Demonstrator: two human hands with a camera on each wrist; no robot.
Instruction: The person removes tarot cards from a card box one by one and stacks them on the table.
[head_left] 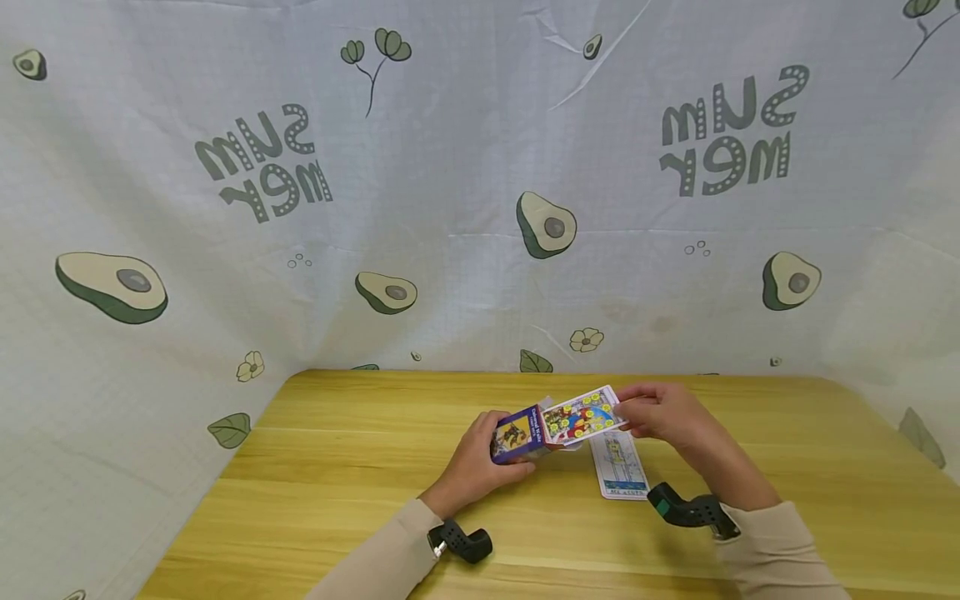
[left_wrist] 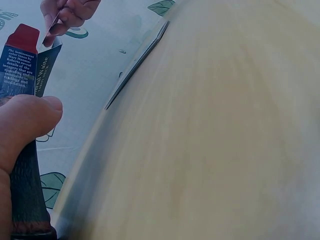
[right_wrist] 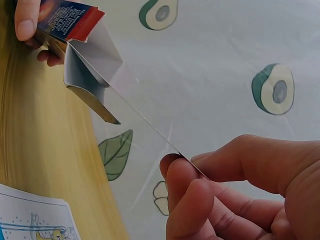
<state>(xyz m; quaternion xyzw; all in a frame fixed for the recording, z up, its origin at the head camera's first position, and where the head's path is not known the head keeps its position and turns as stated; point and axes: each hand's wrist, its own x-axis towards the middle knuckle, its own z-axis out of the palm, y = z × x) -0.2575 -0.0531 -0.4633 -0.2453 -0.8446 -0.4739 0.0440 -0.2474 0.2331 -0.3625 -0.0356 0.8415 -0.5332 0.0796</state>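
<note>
My left hand [head_left: 480,462] grips a purple tarot card box [head_left: 513,435] whose end flaps stand open toward the right. In the left wrist view the thumb [left_wrist: 30,117] lies across the dark printed side of the box. With thumb and fingertips my right hand [head_left: 667,421] pinches the outer end of a colourful tarot card [head_left: 581,415] with yellow discs. Its other end is at the box mouth, partly inside. The right wrist view has this card [right_wrist: 132,110] edge-on, between the open flaps and the fingers. Whether more cards are inside is hidden.
Another tarot card [head_left: 622,471] lies flat on the wooden table [head_left: 360,467], below the box mouth and partly covered by the held card. A white curtain [head_left: 465,167] with avocado prints hangs behind the table's far edge. Each wrist wears a black camera mount.
</note>
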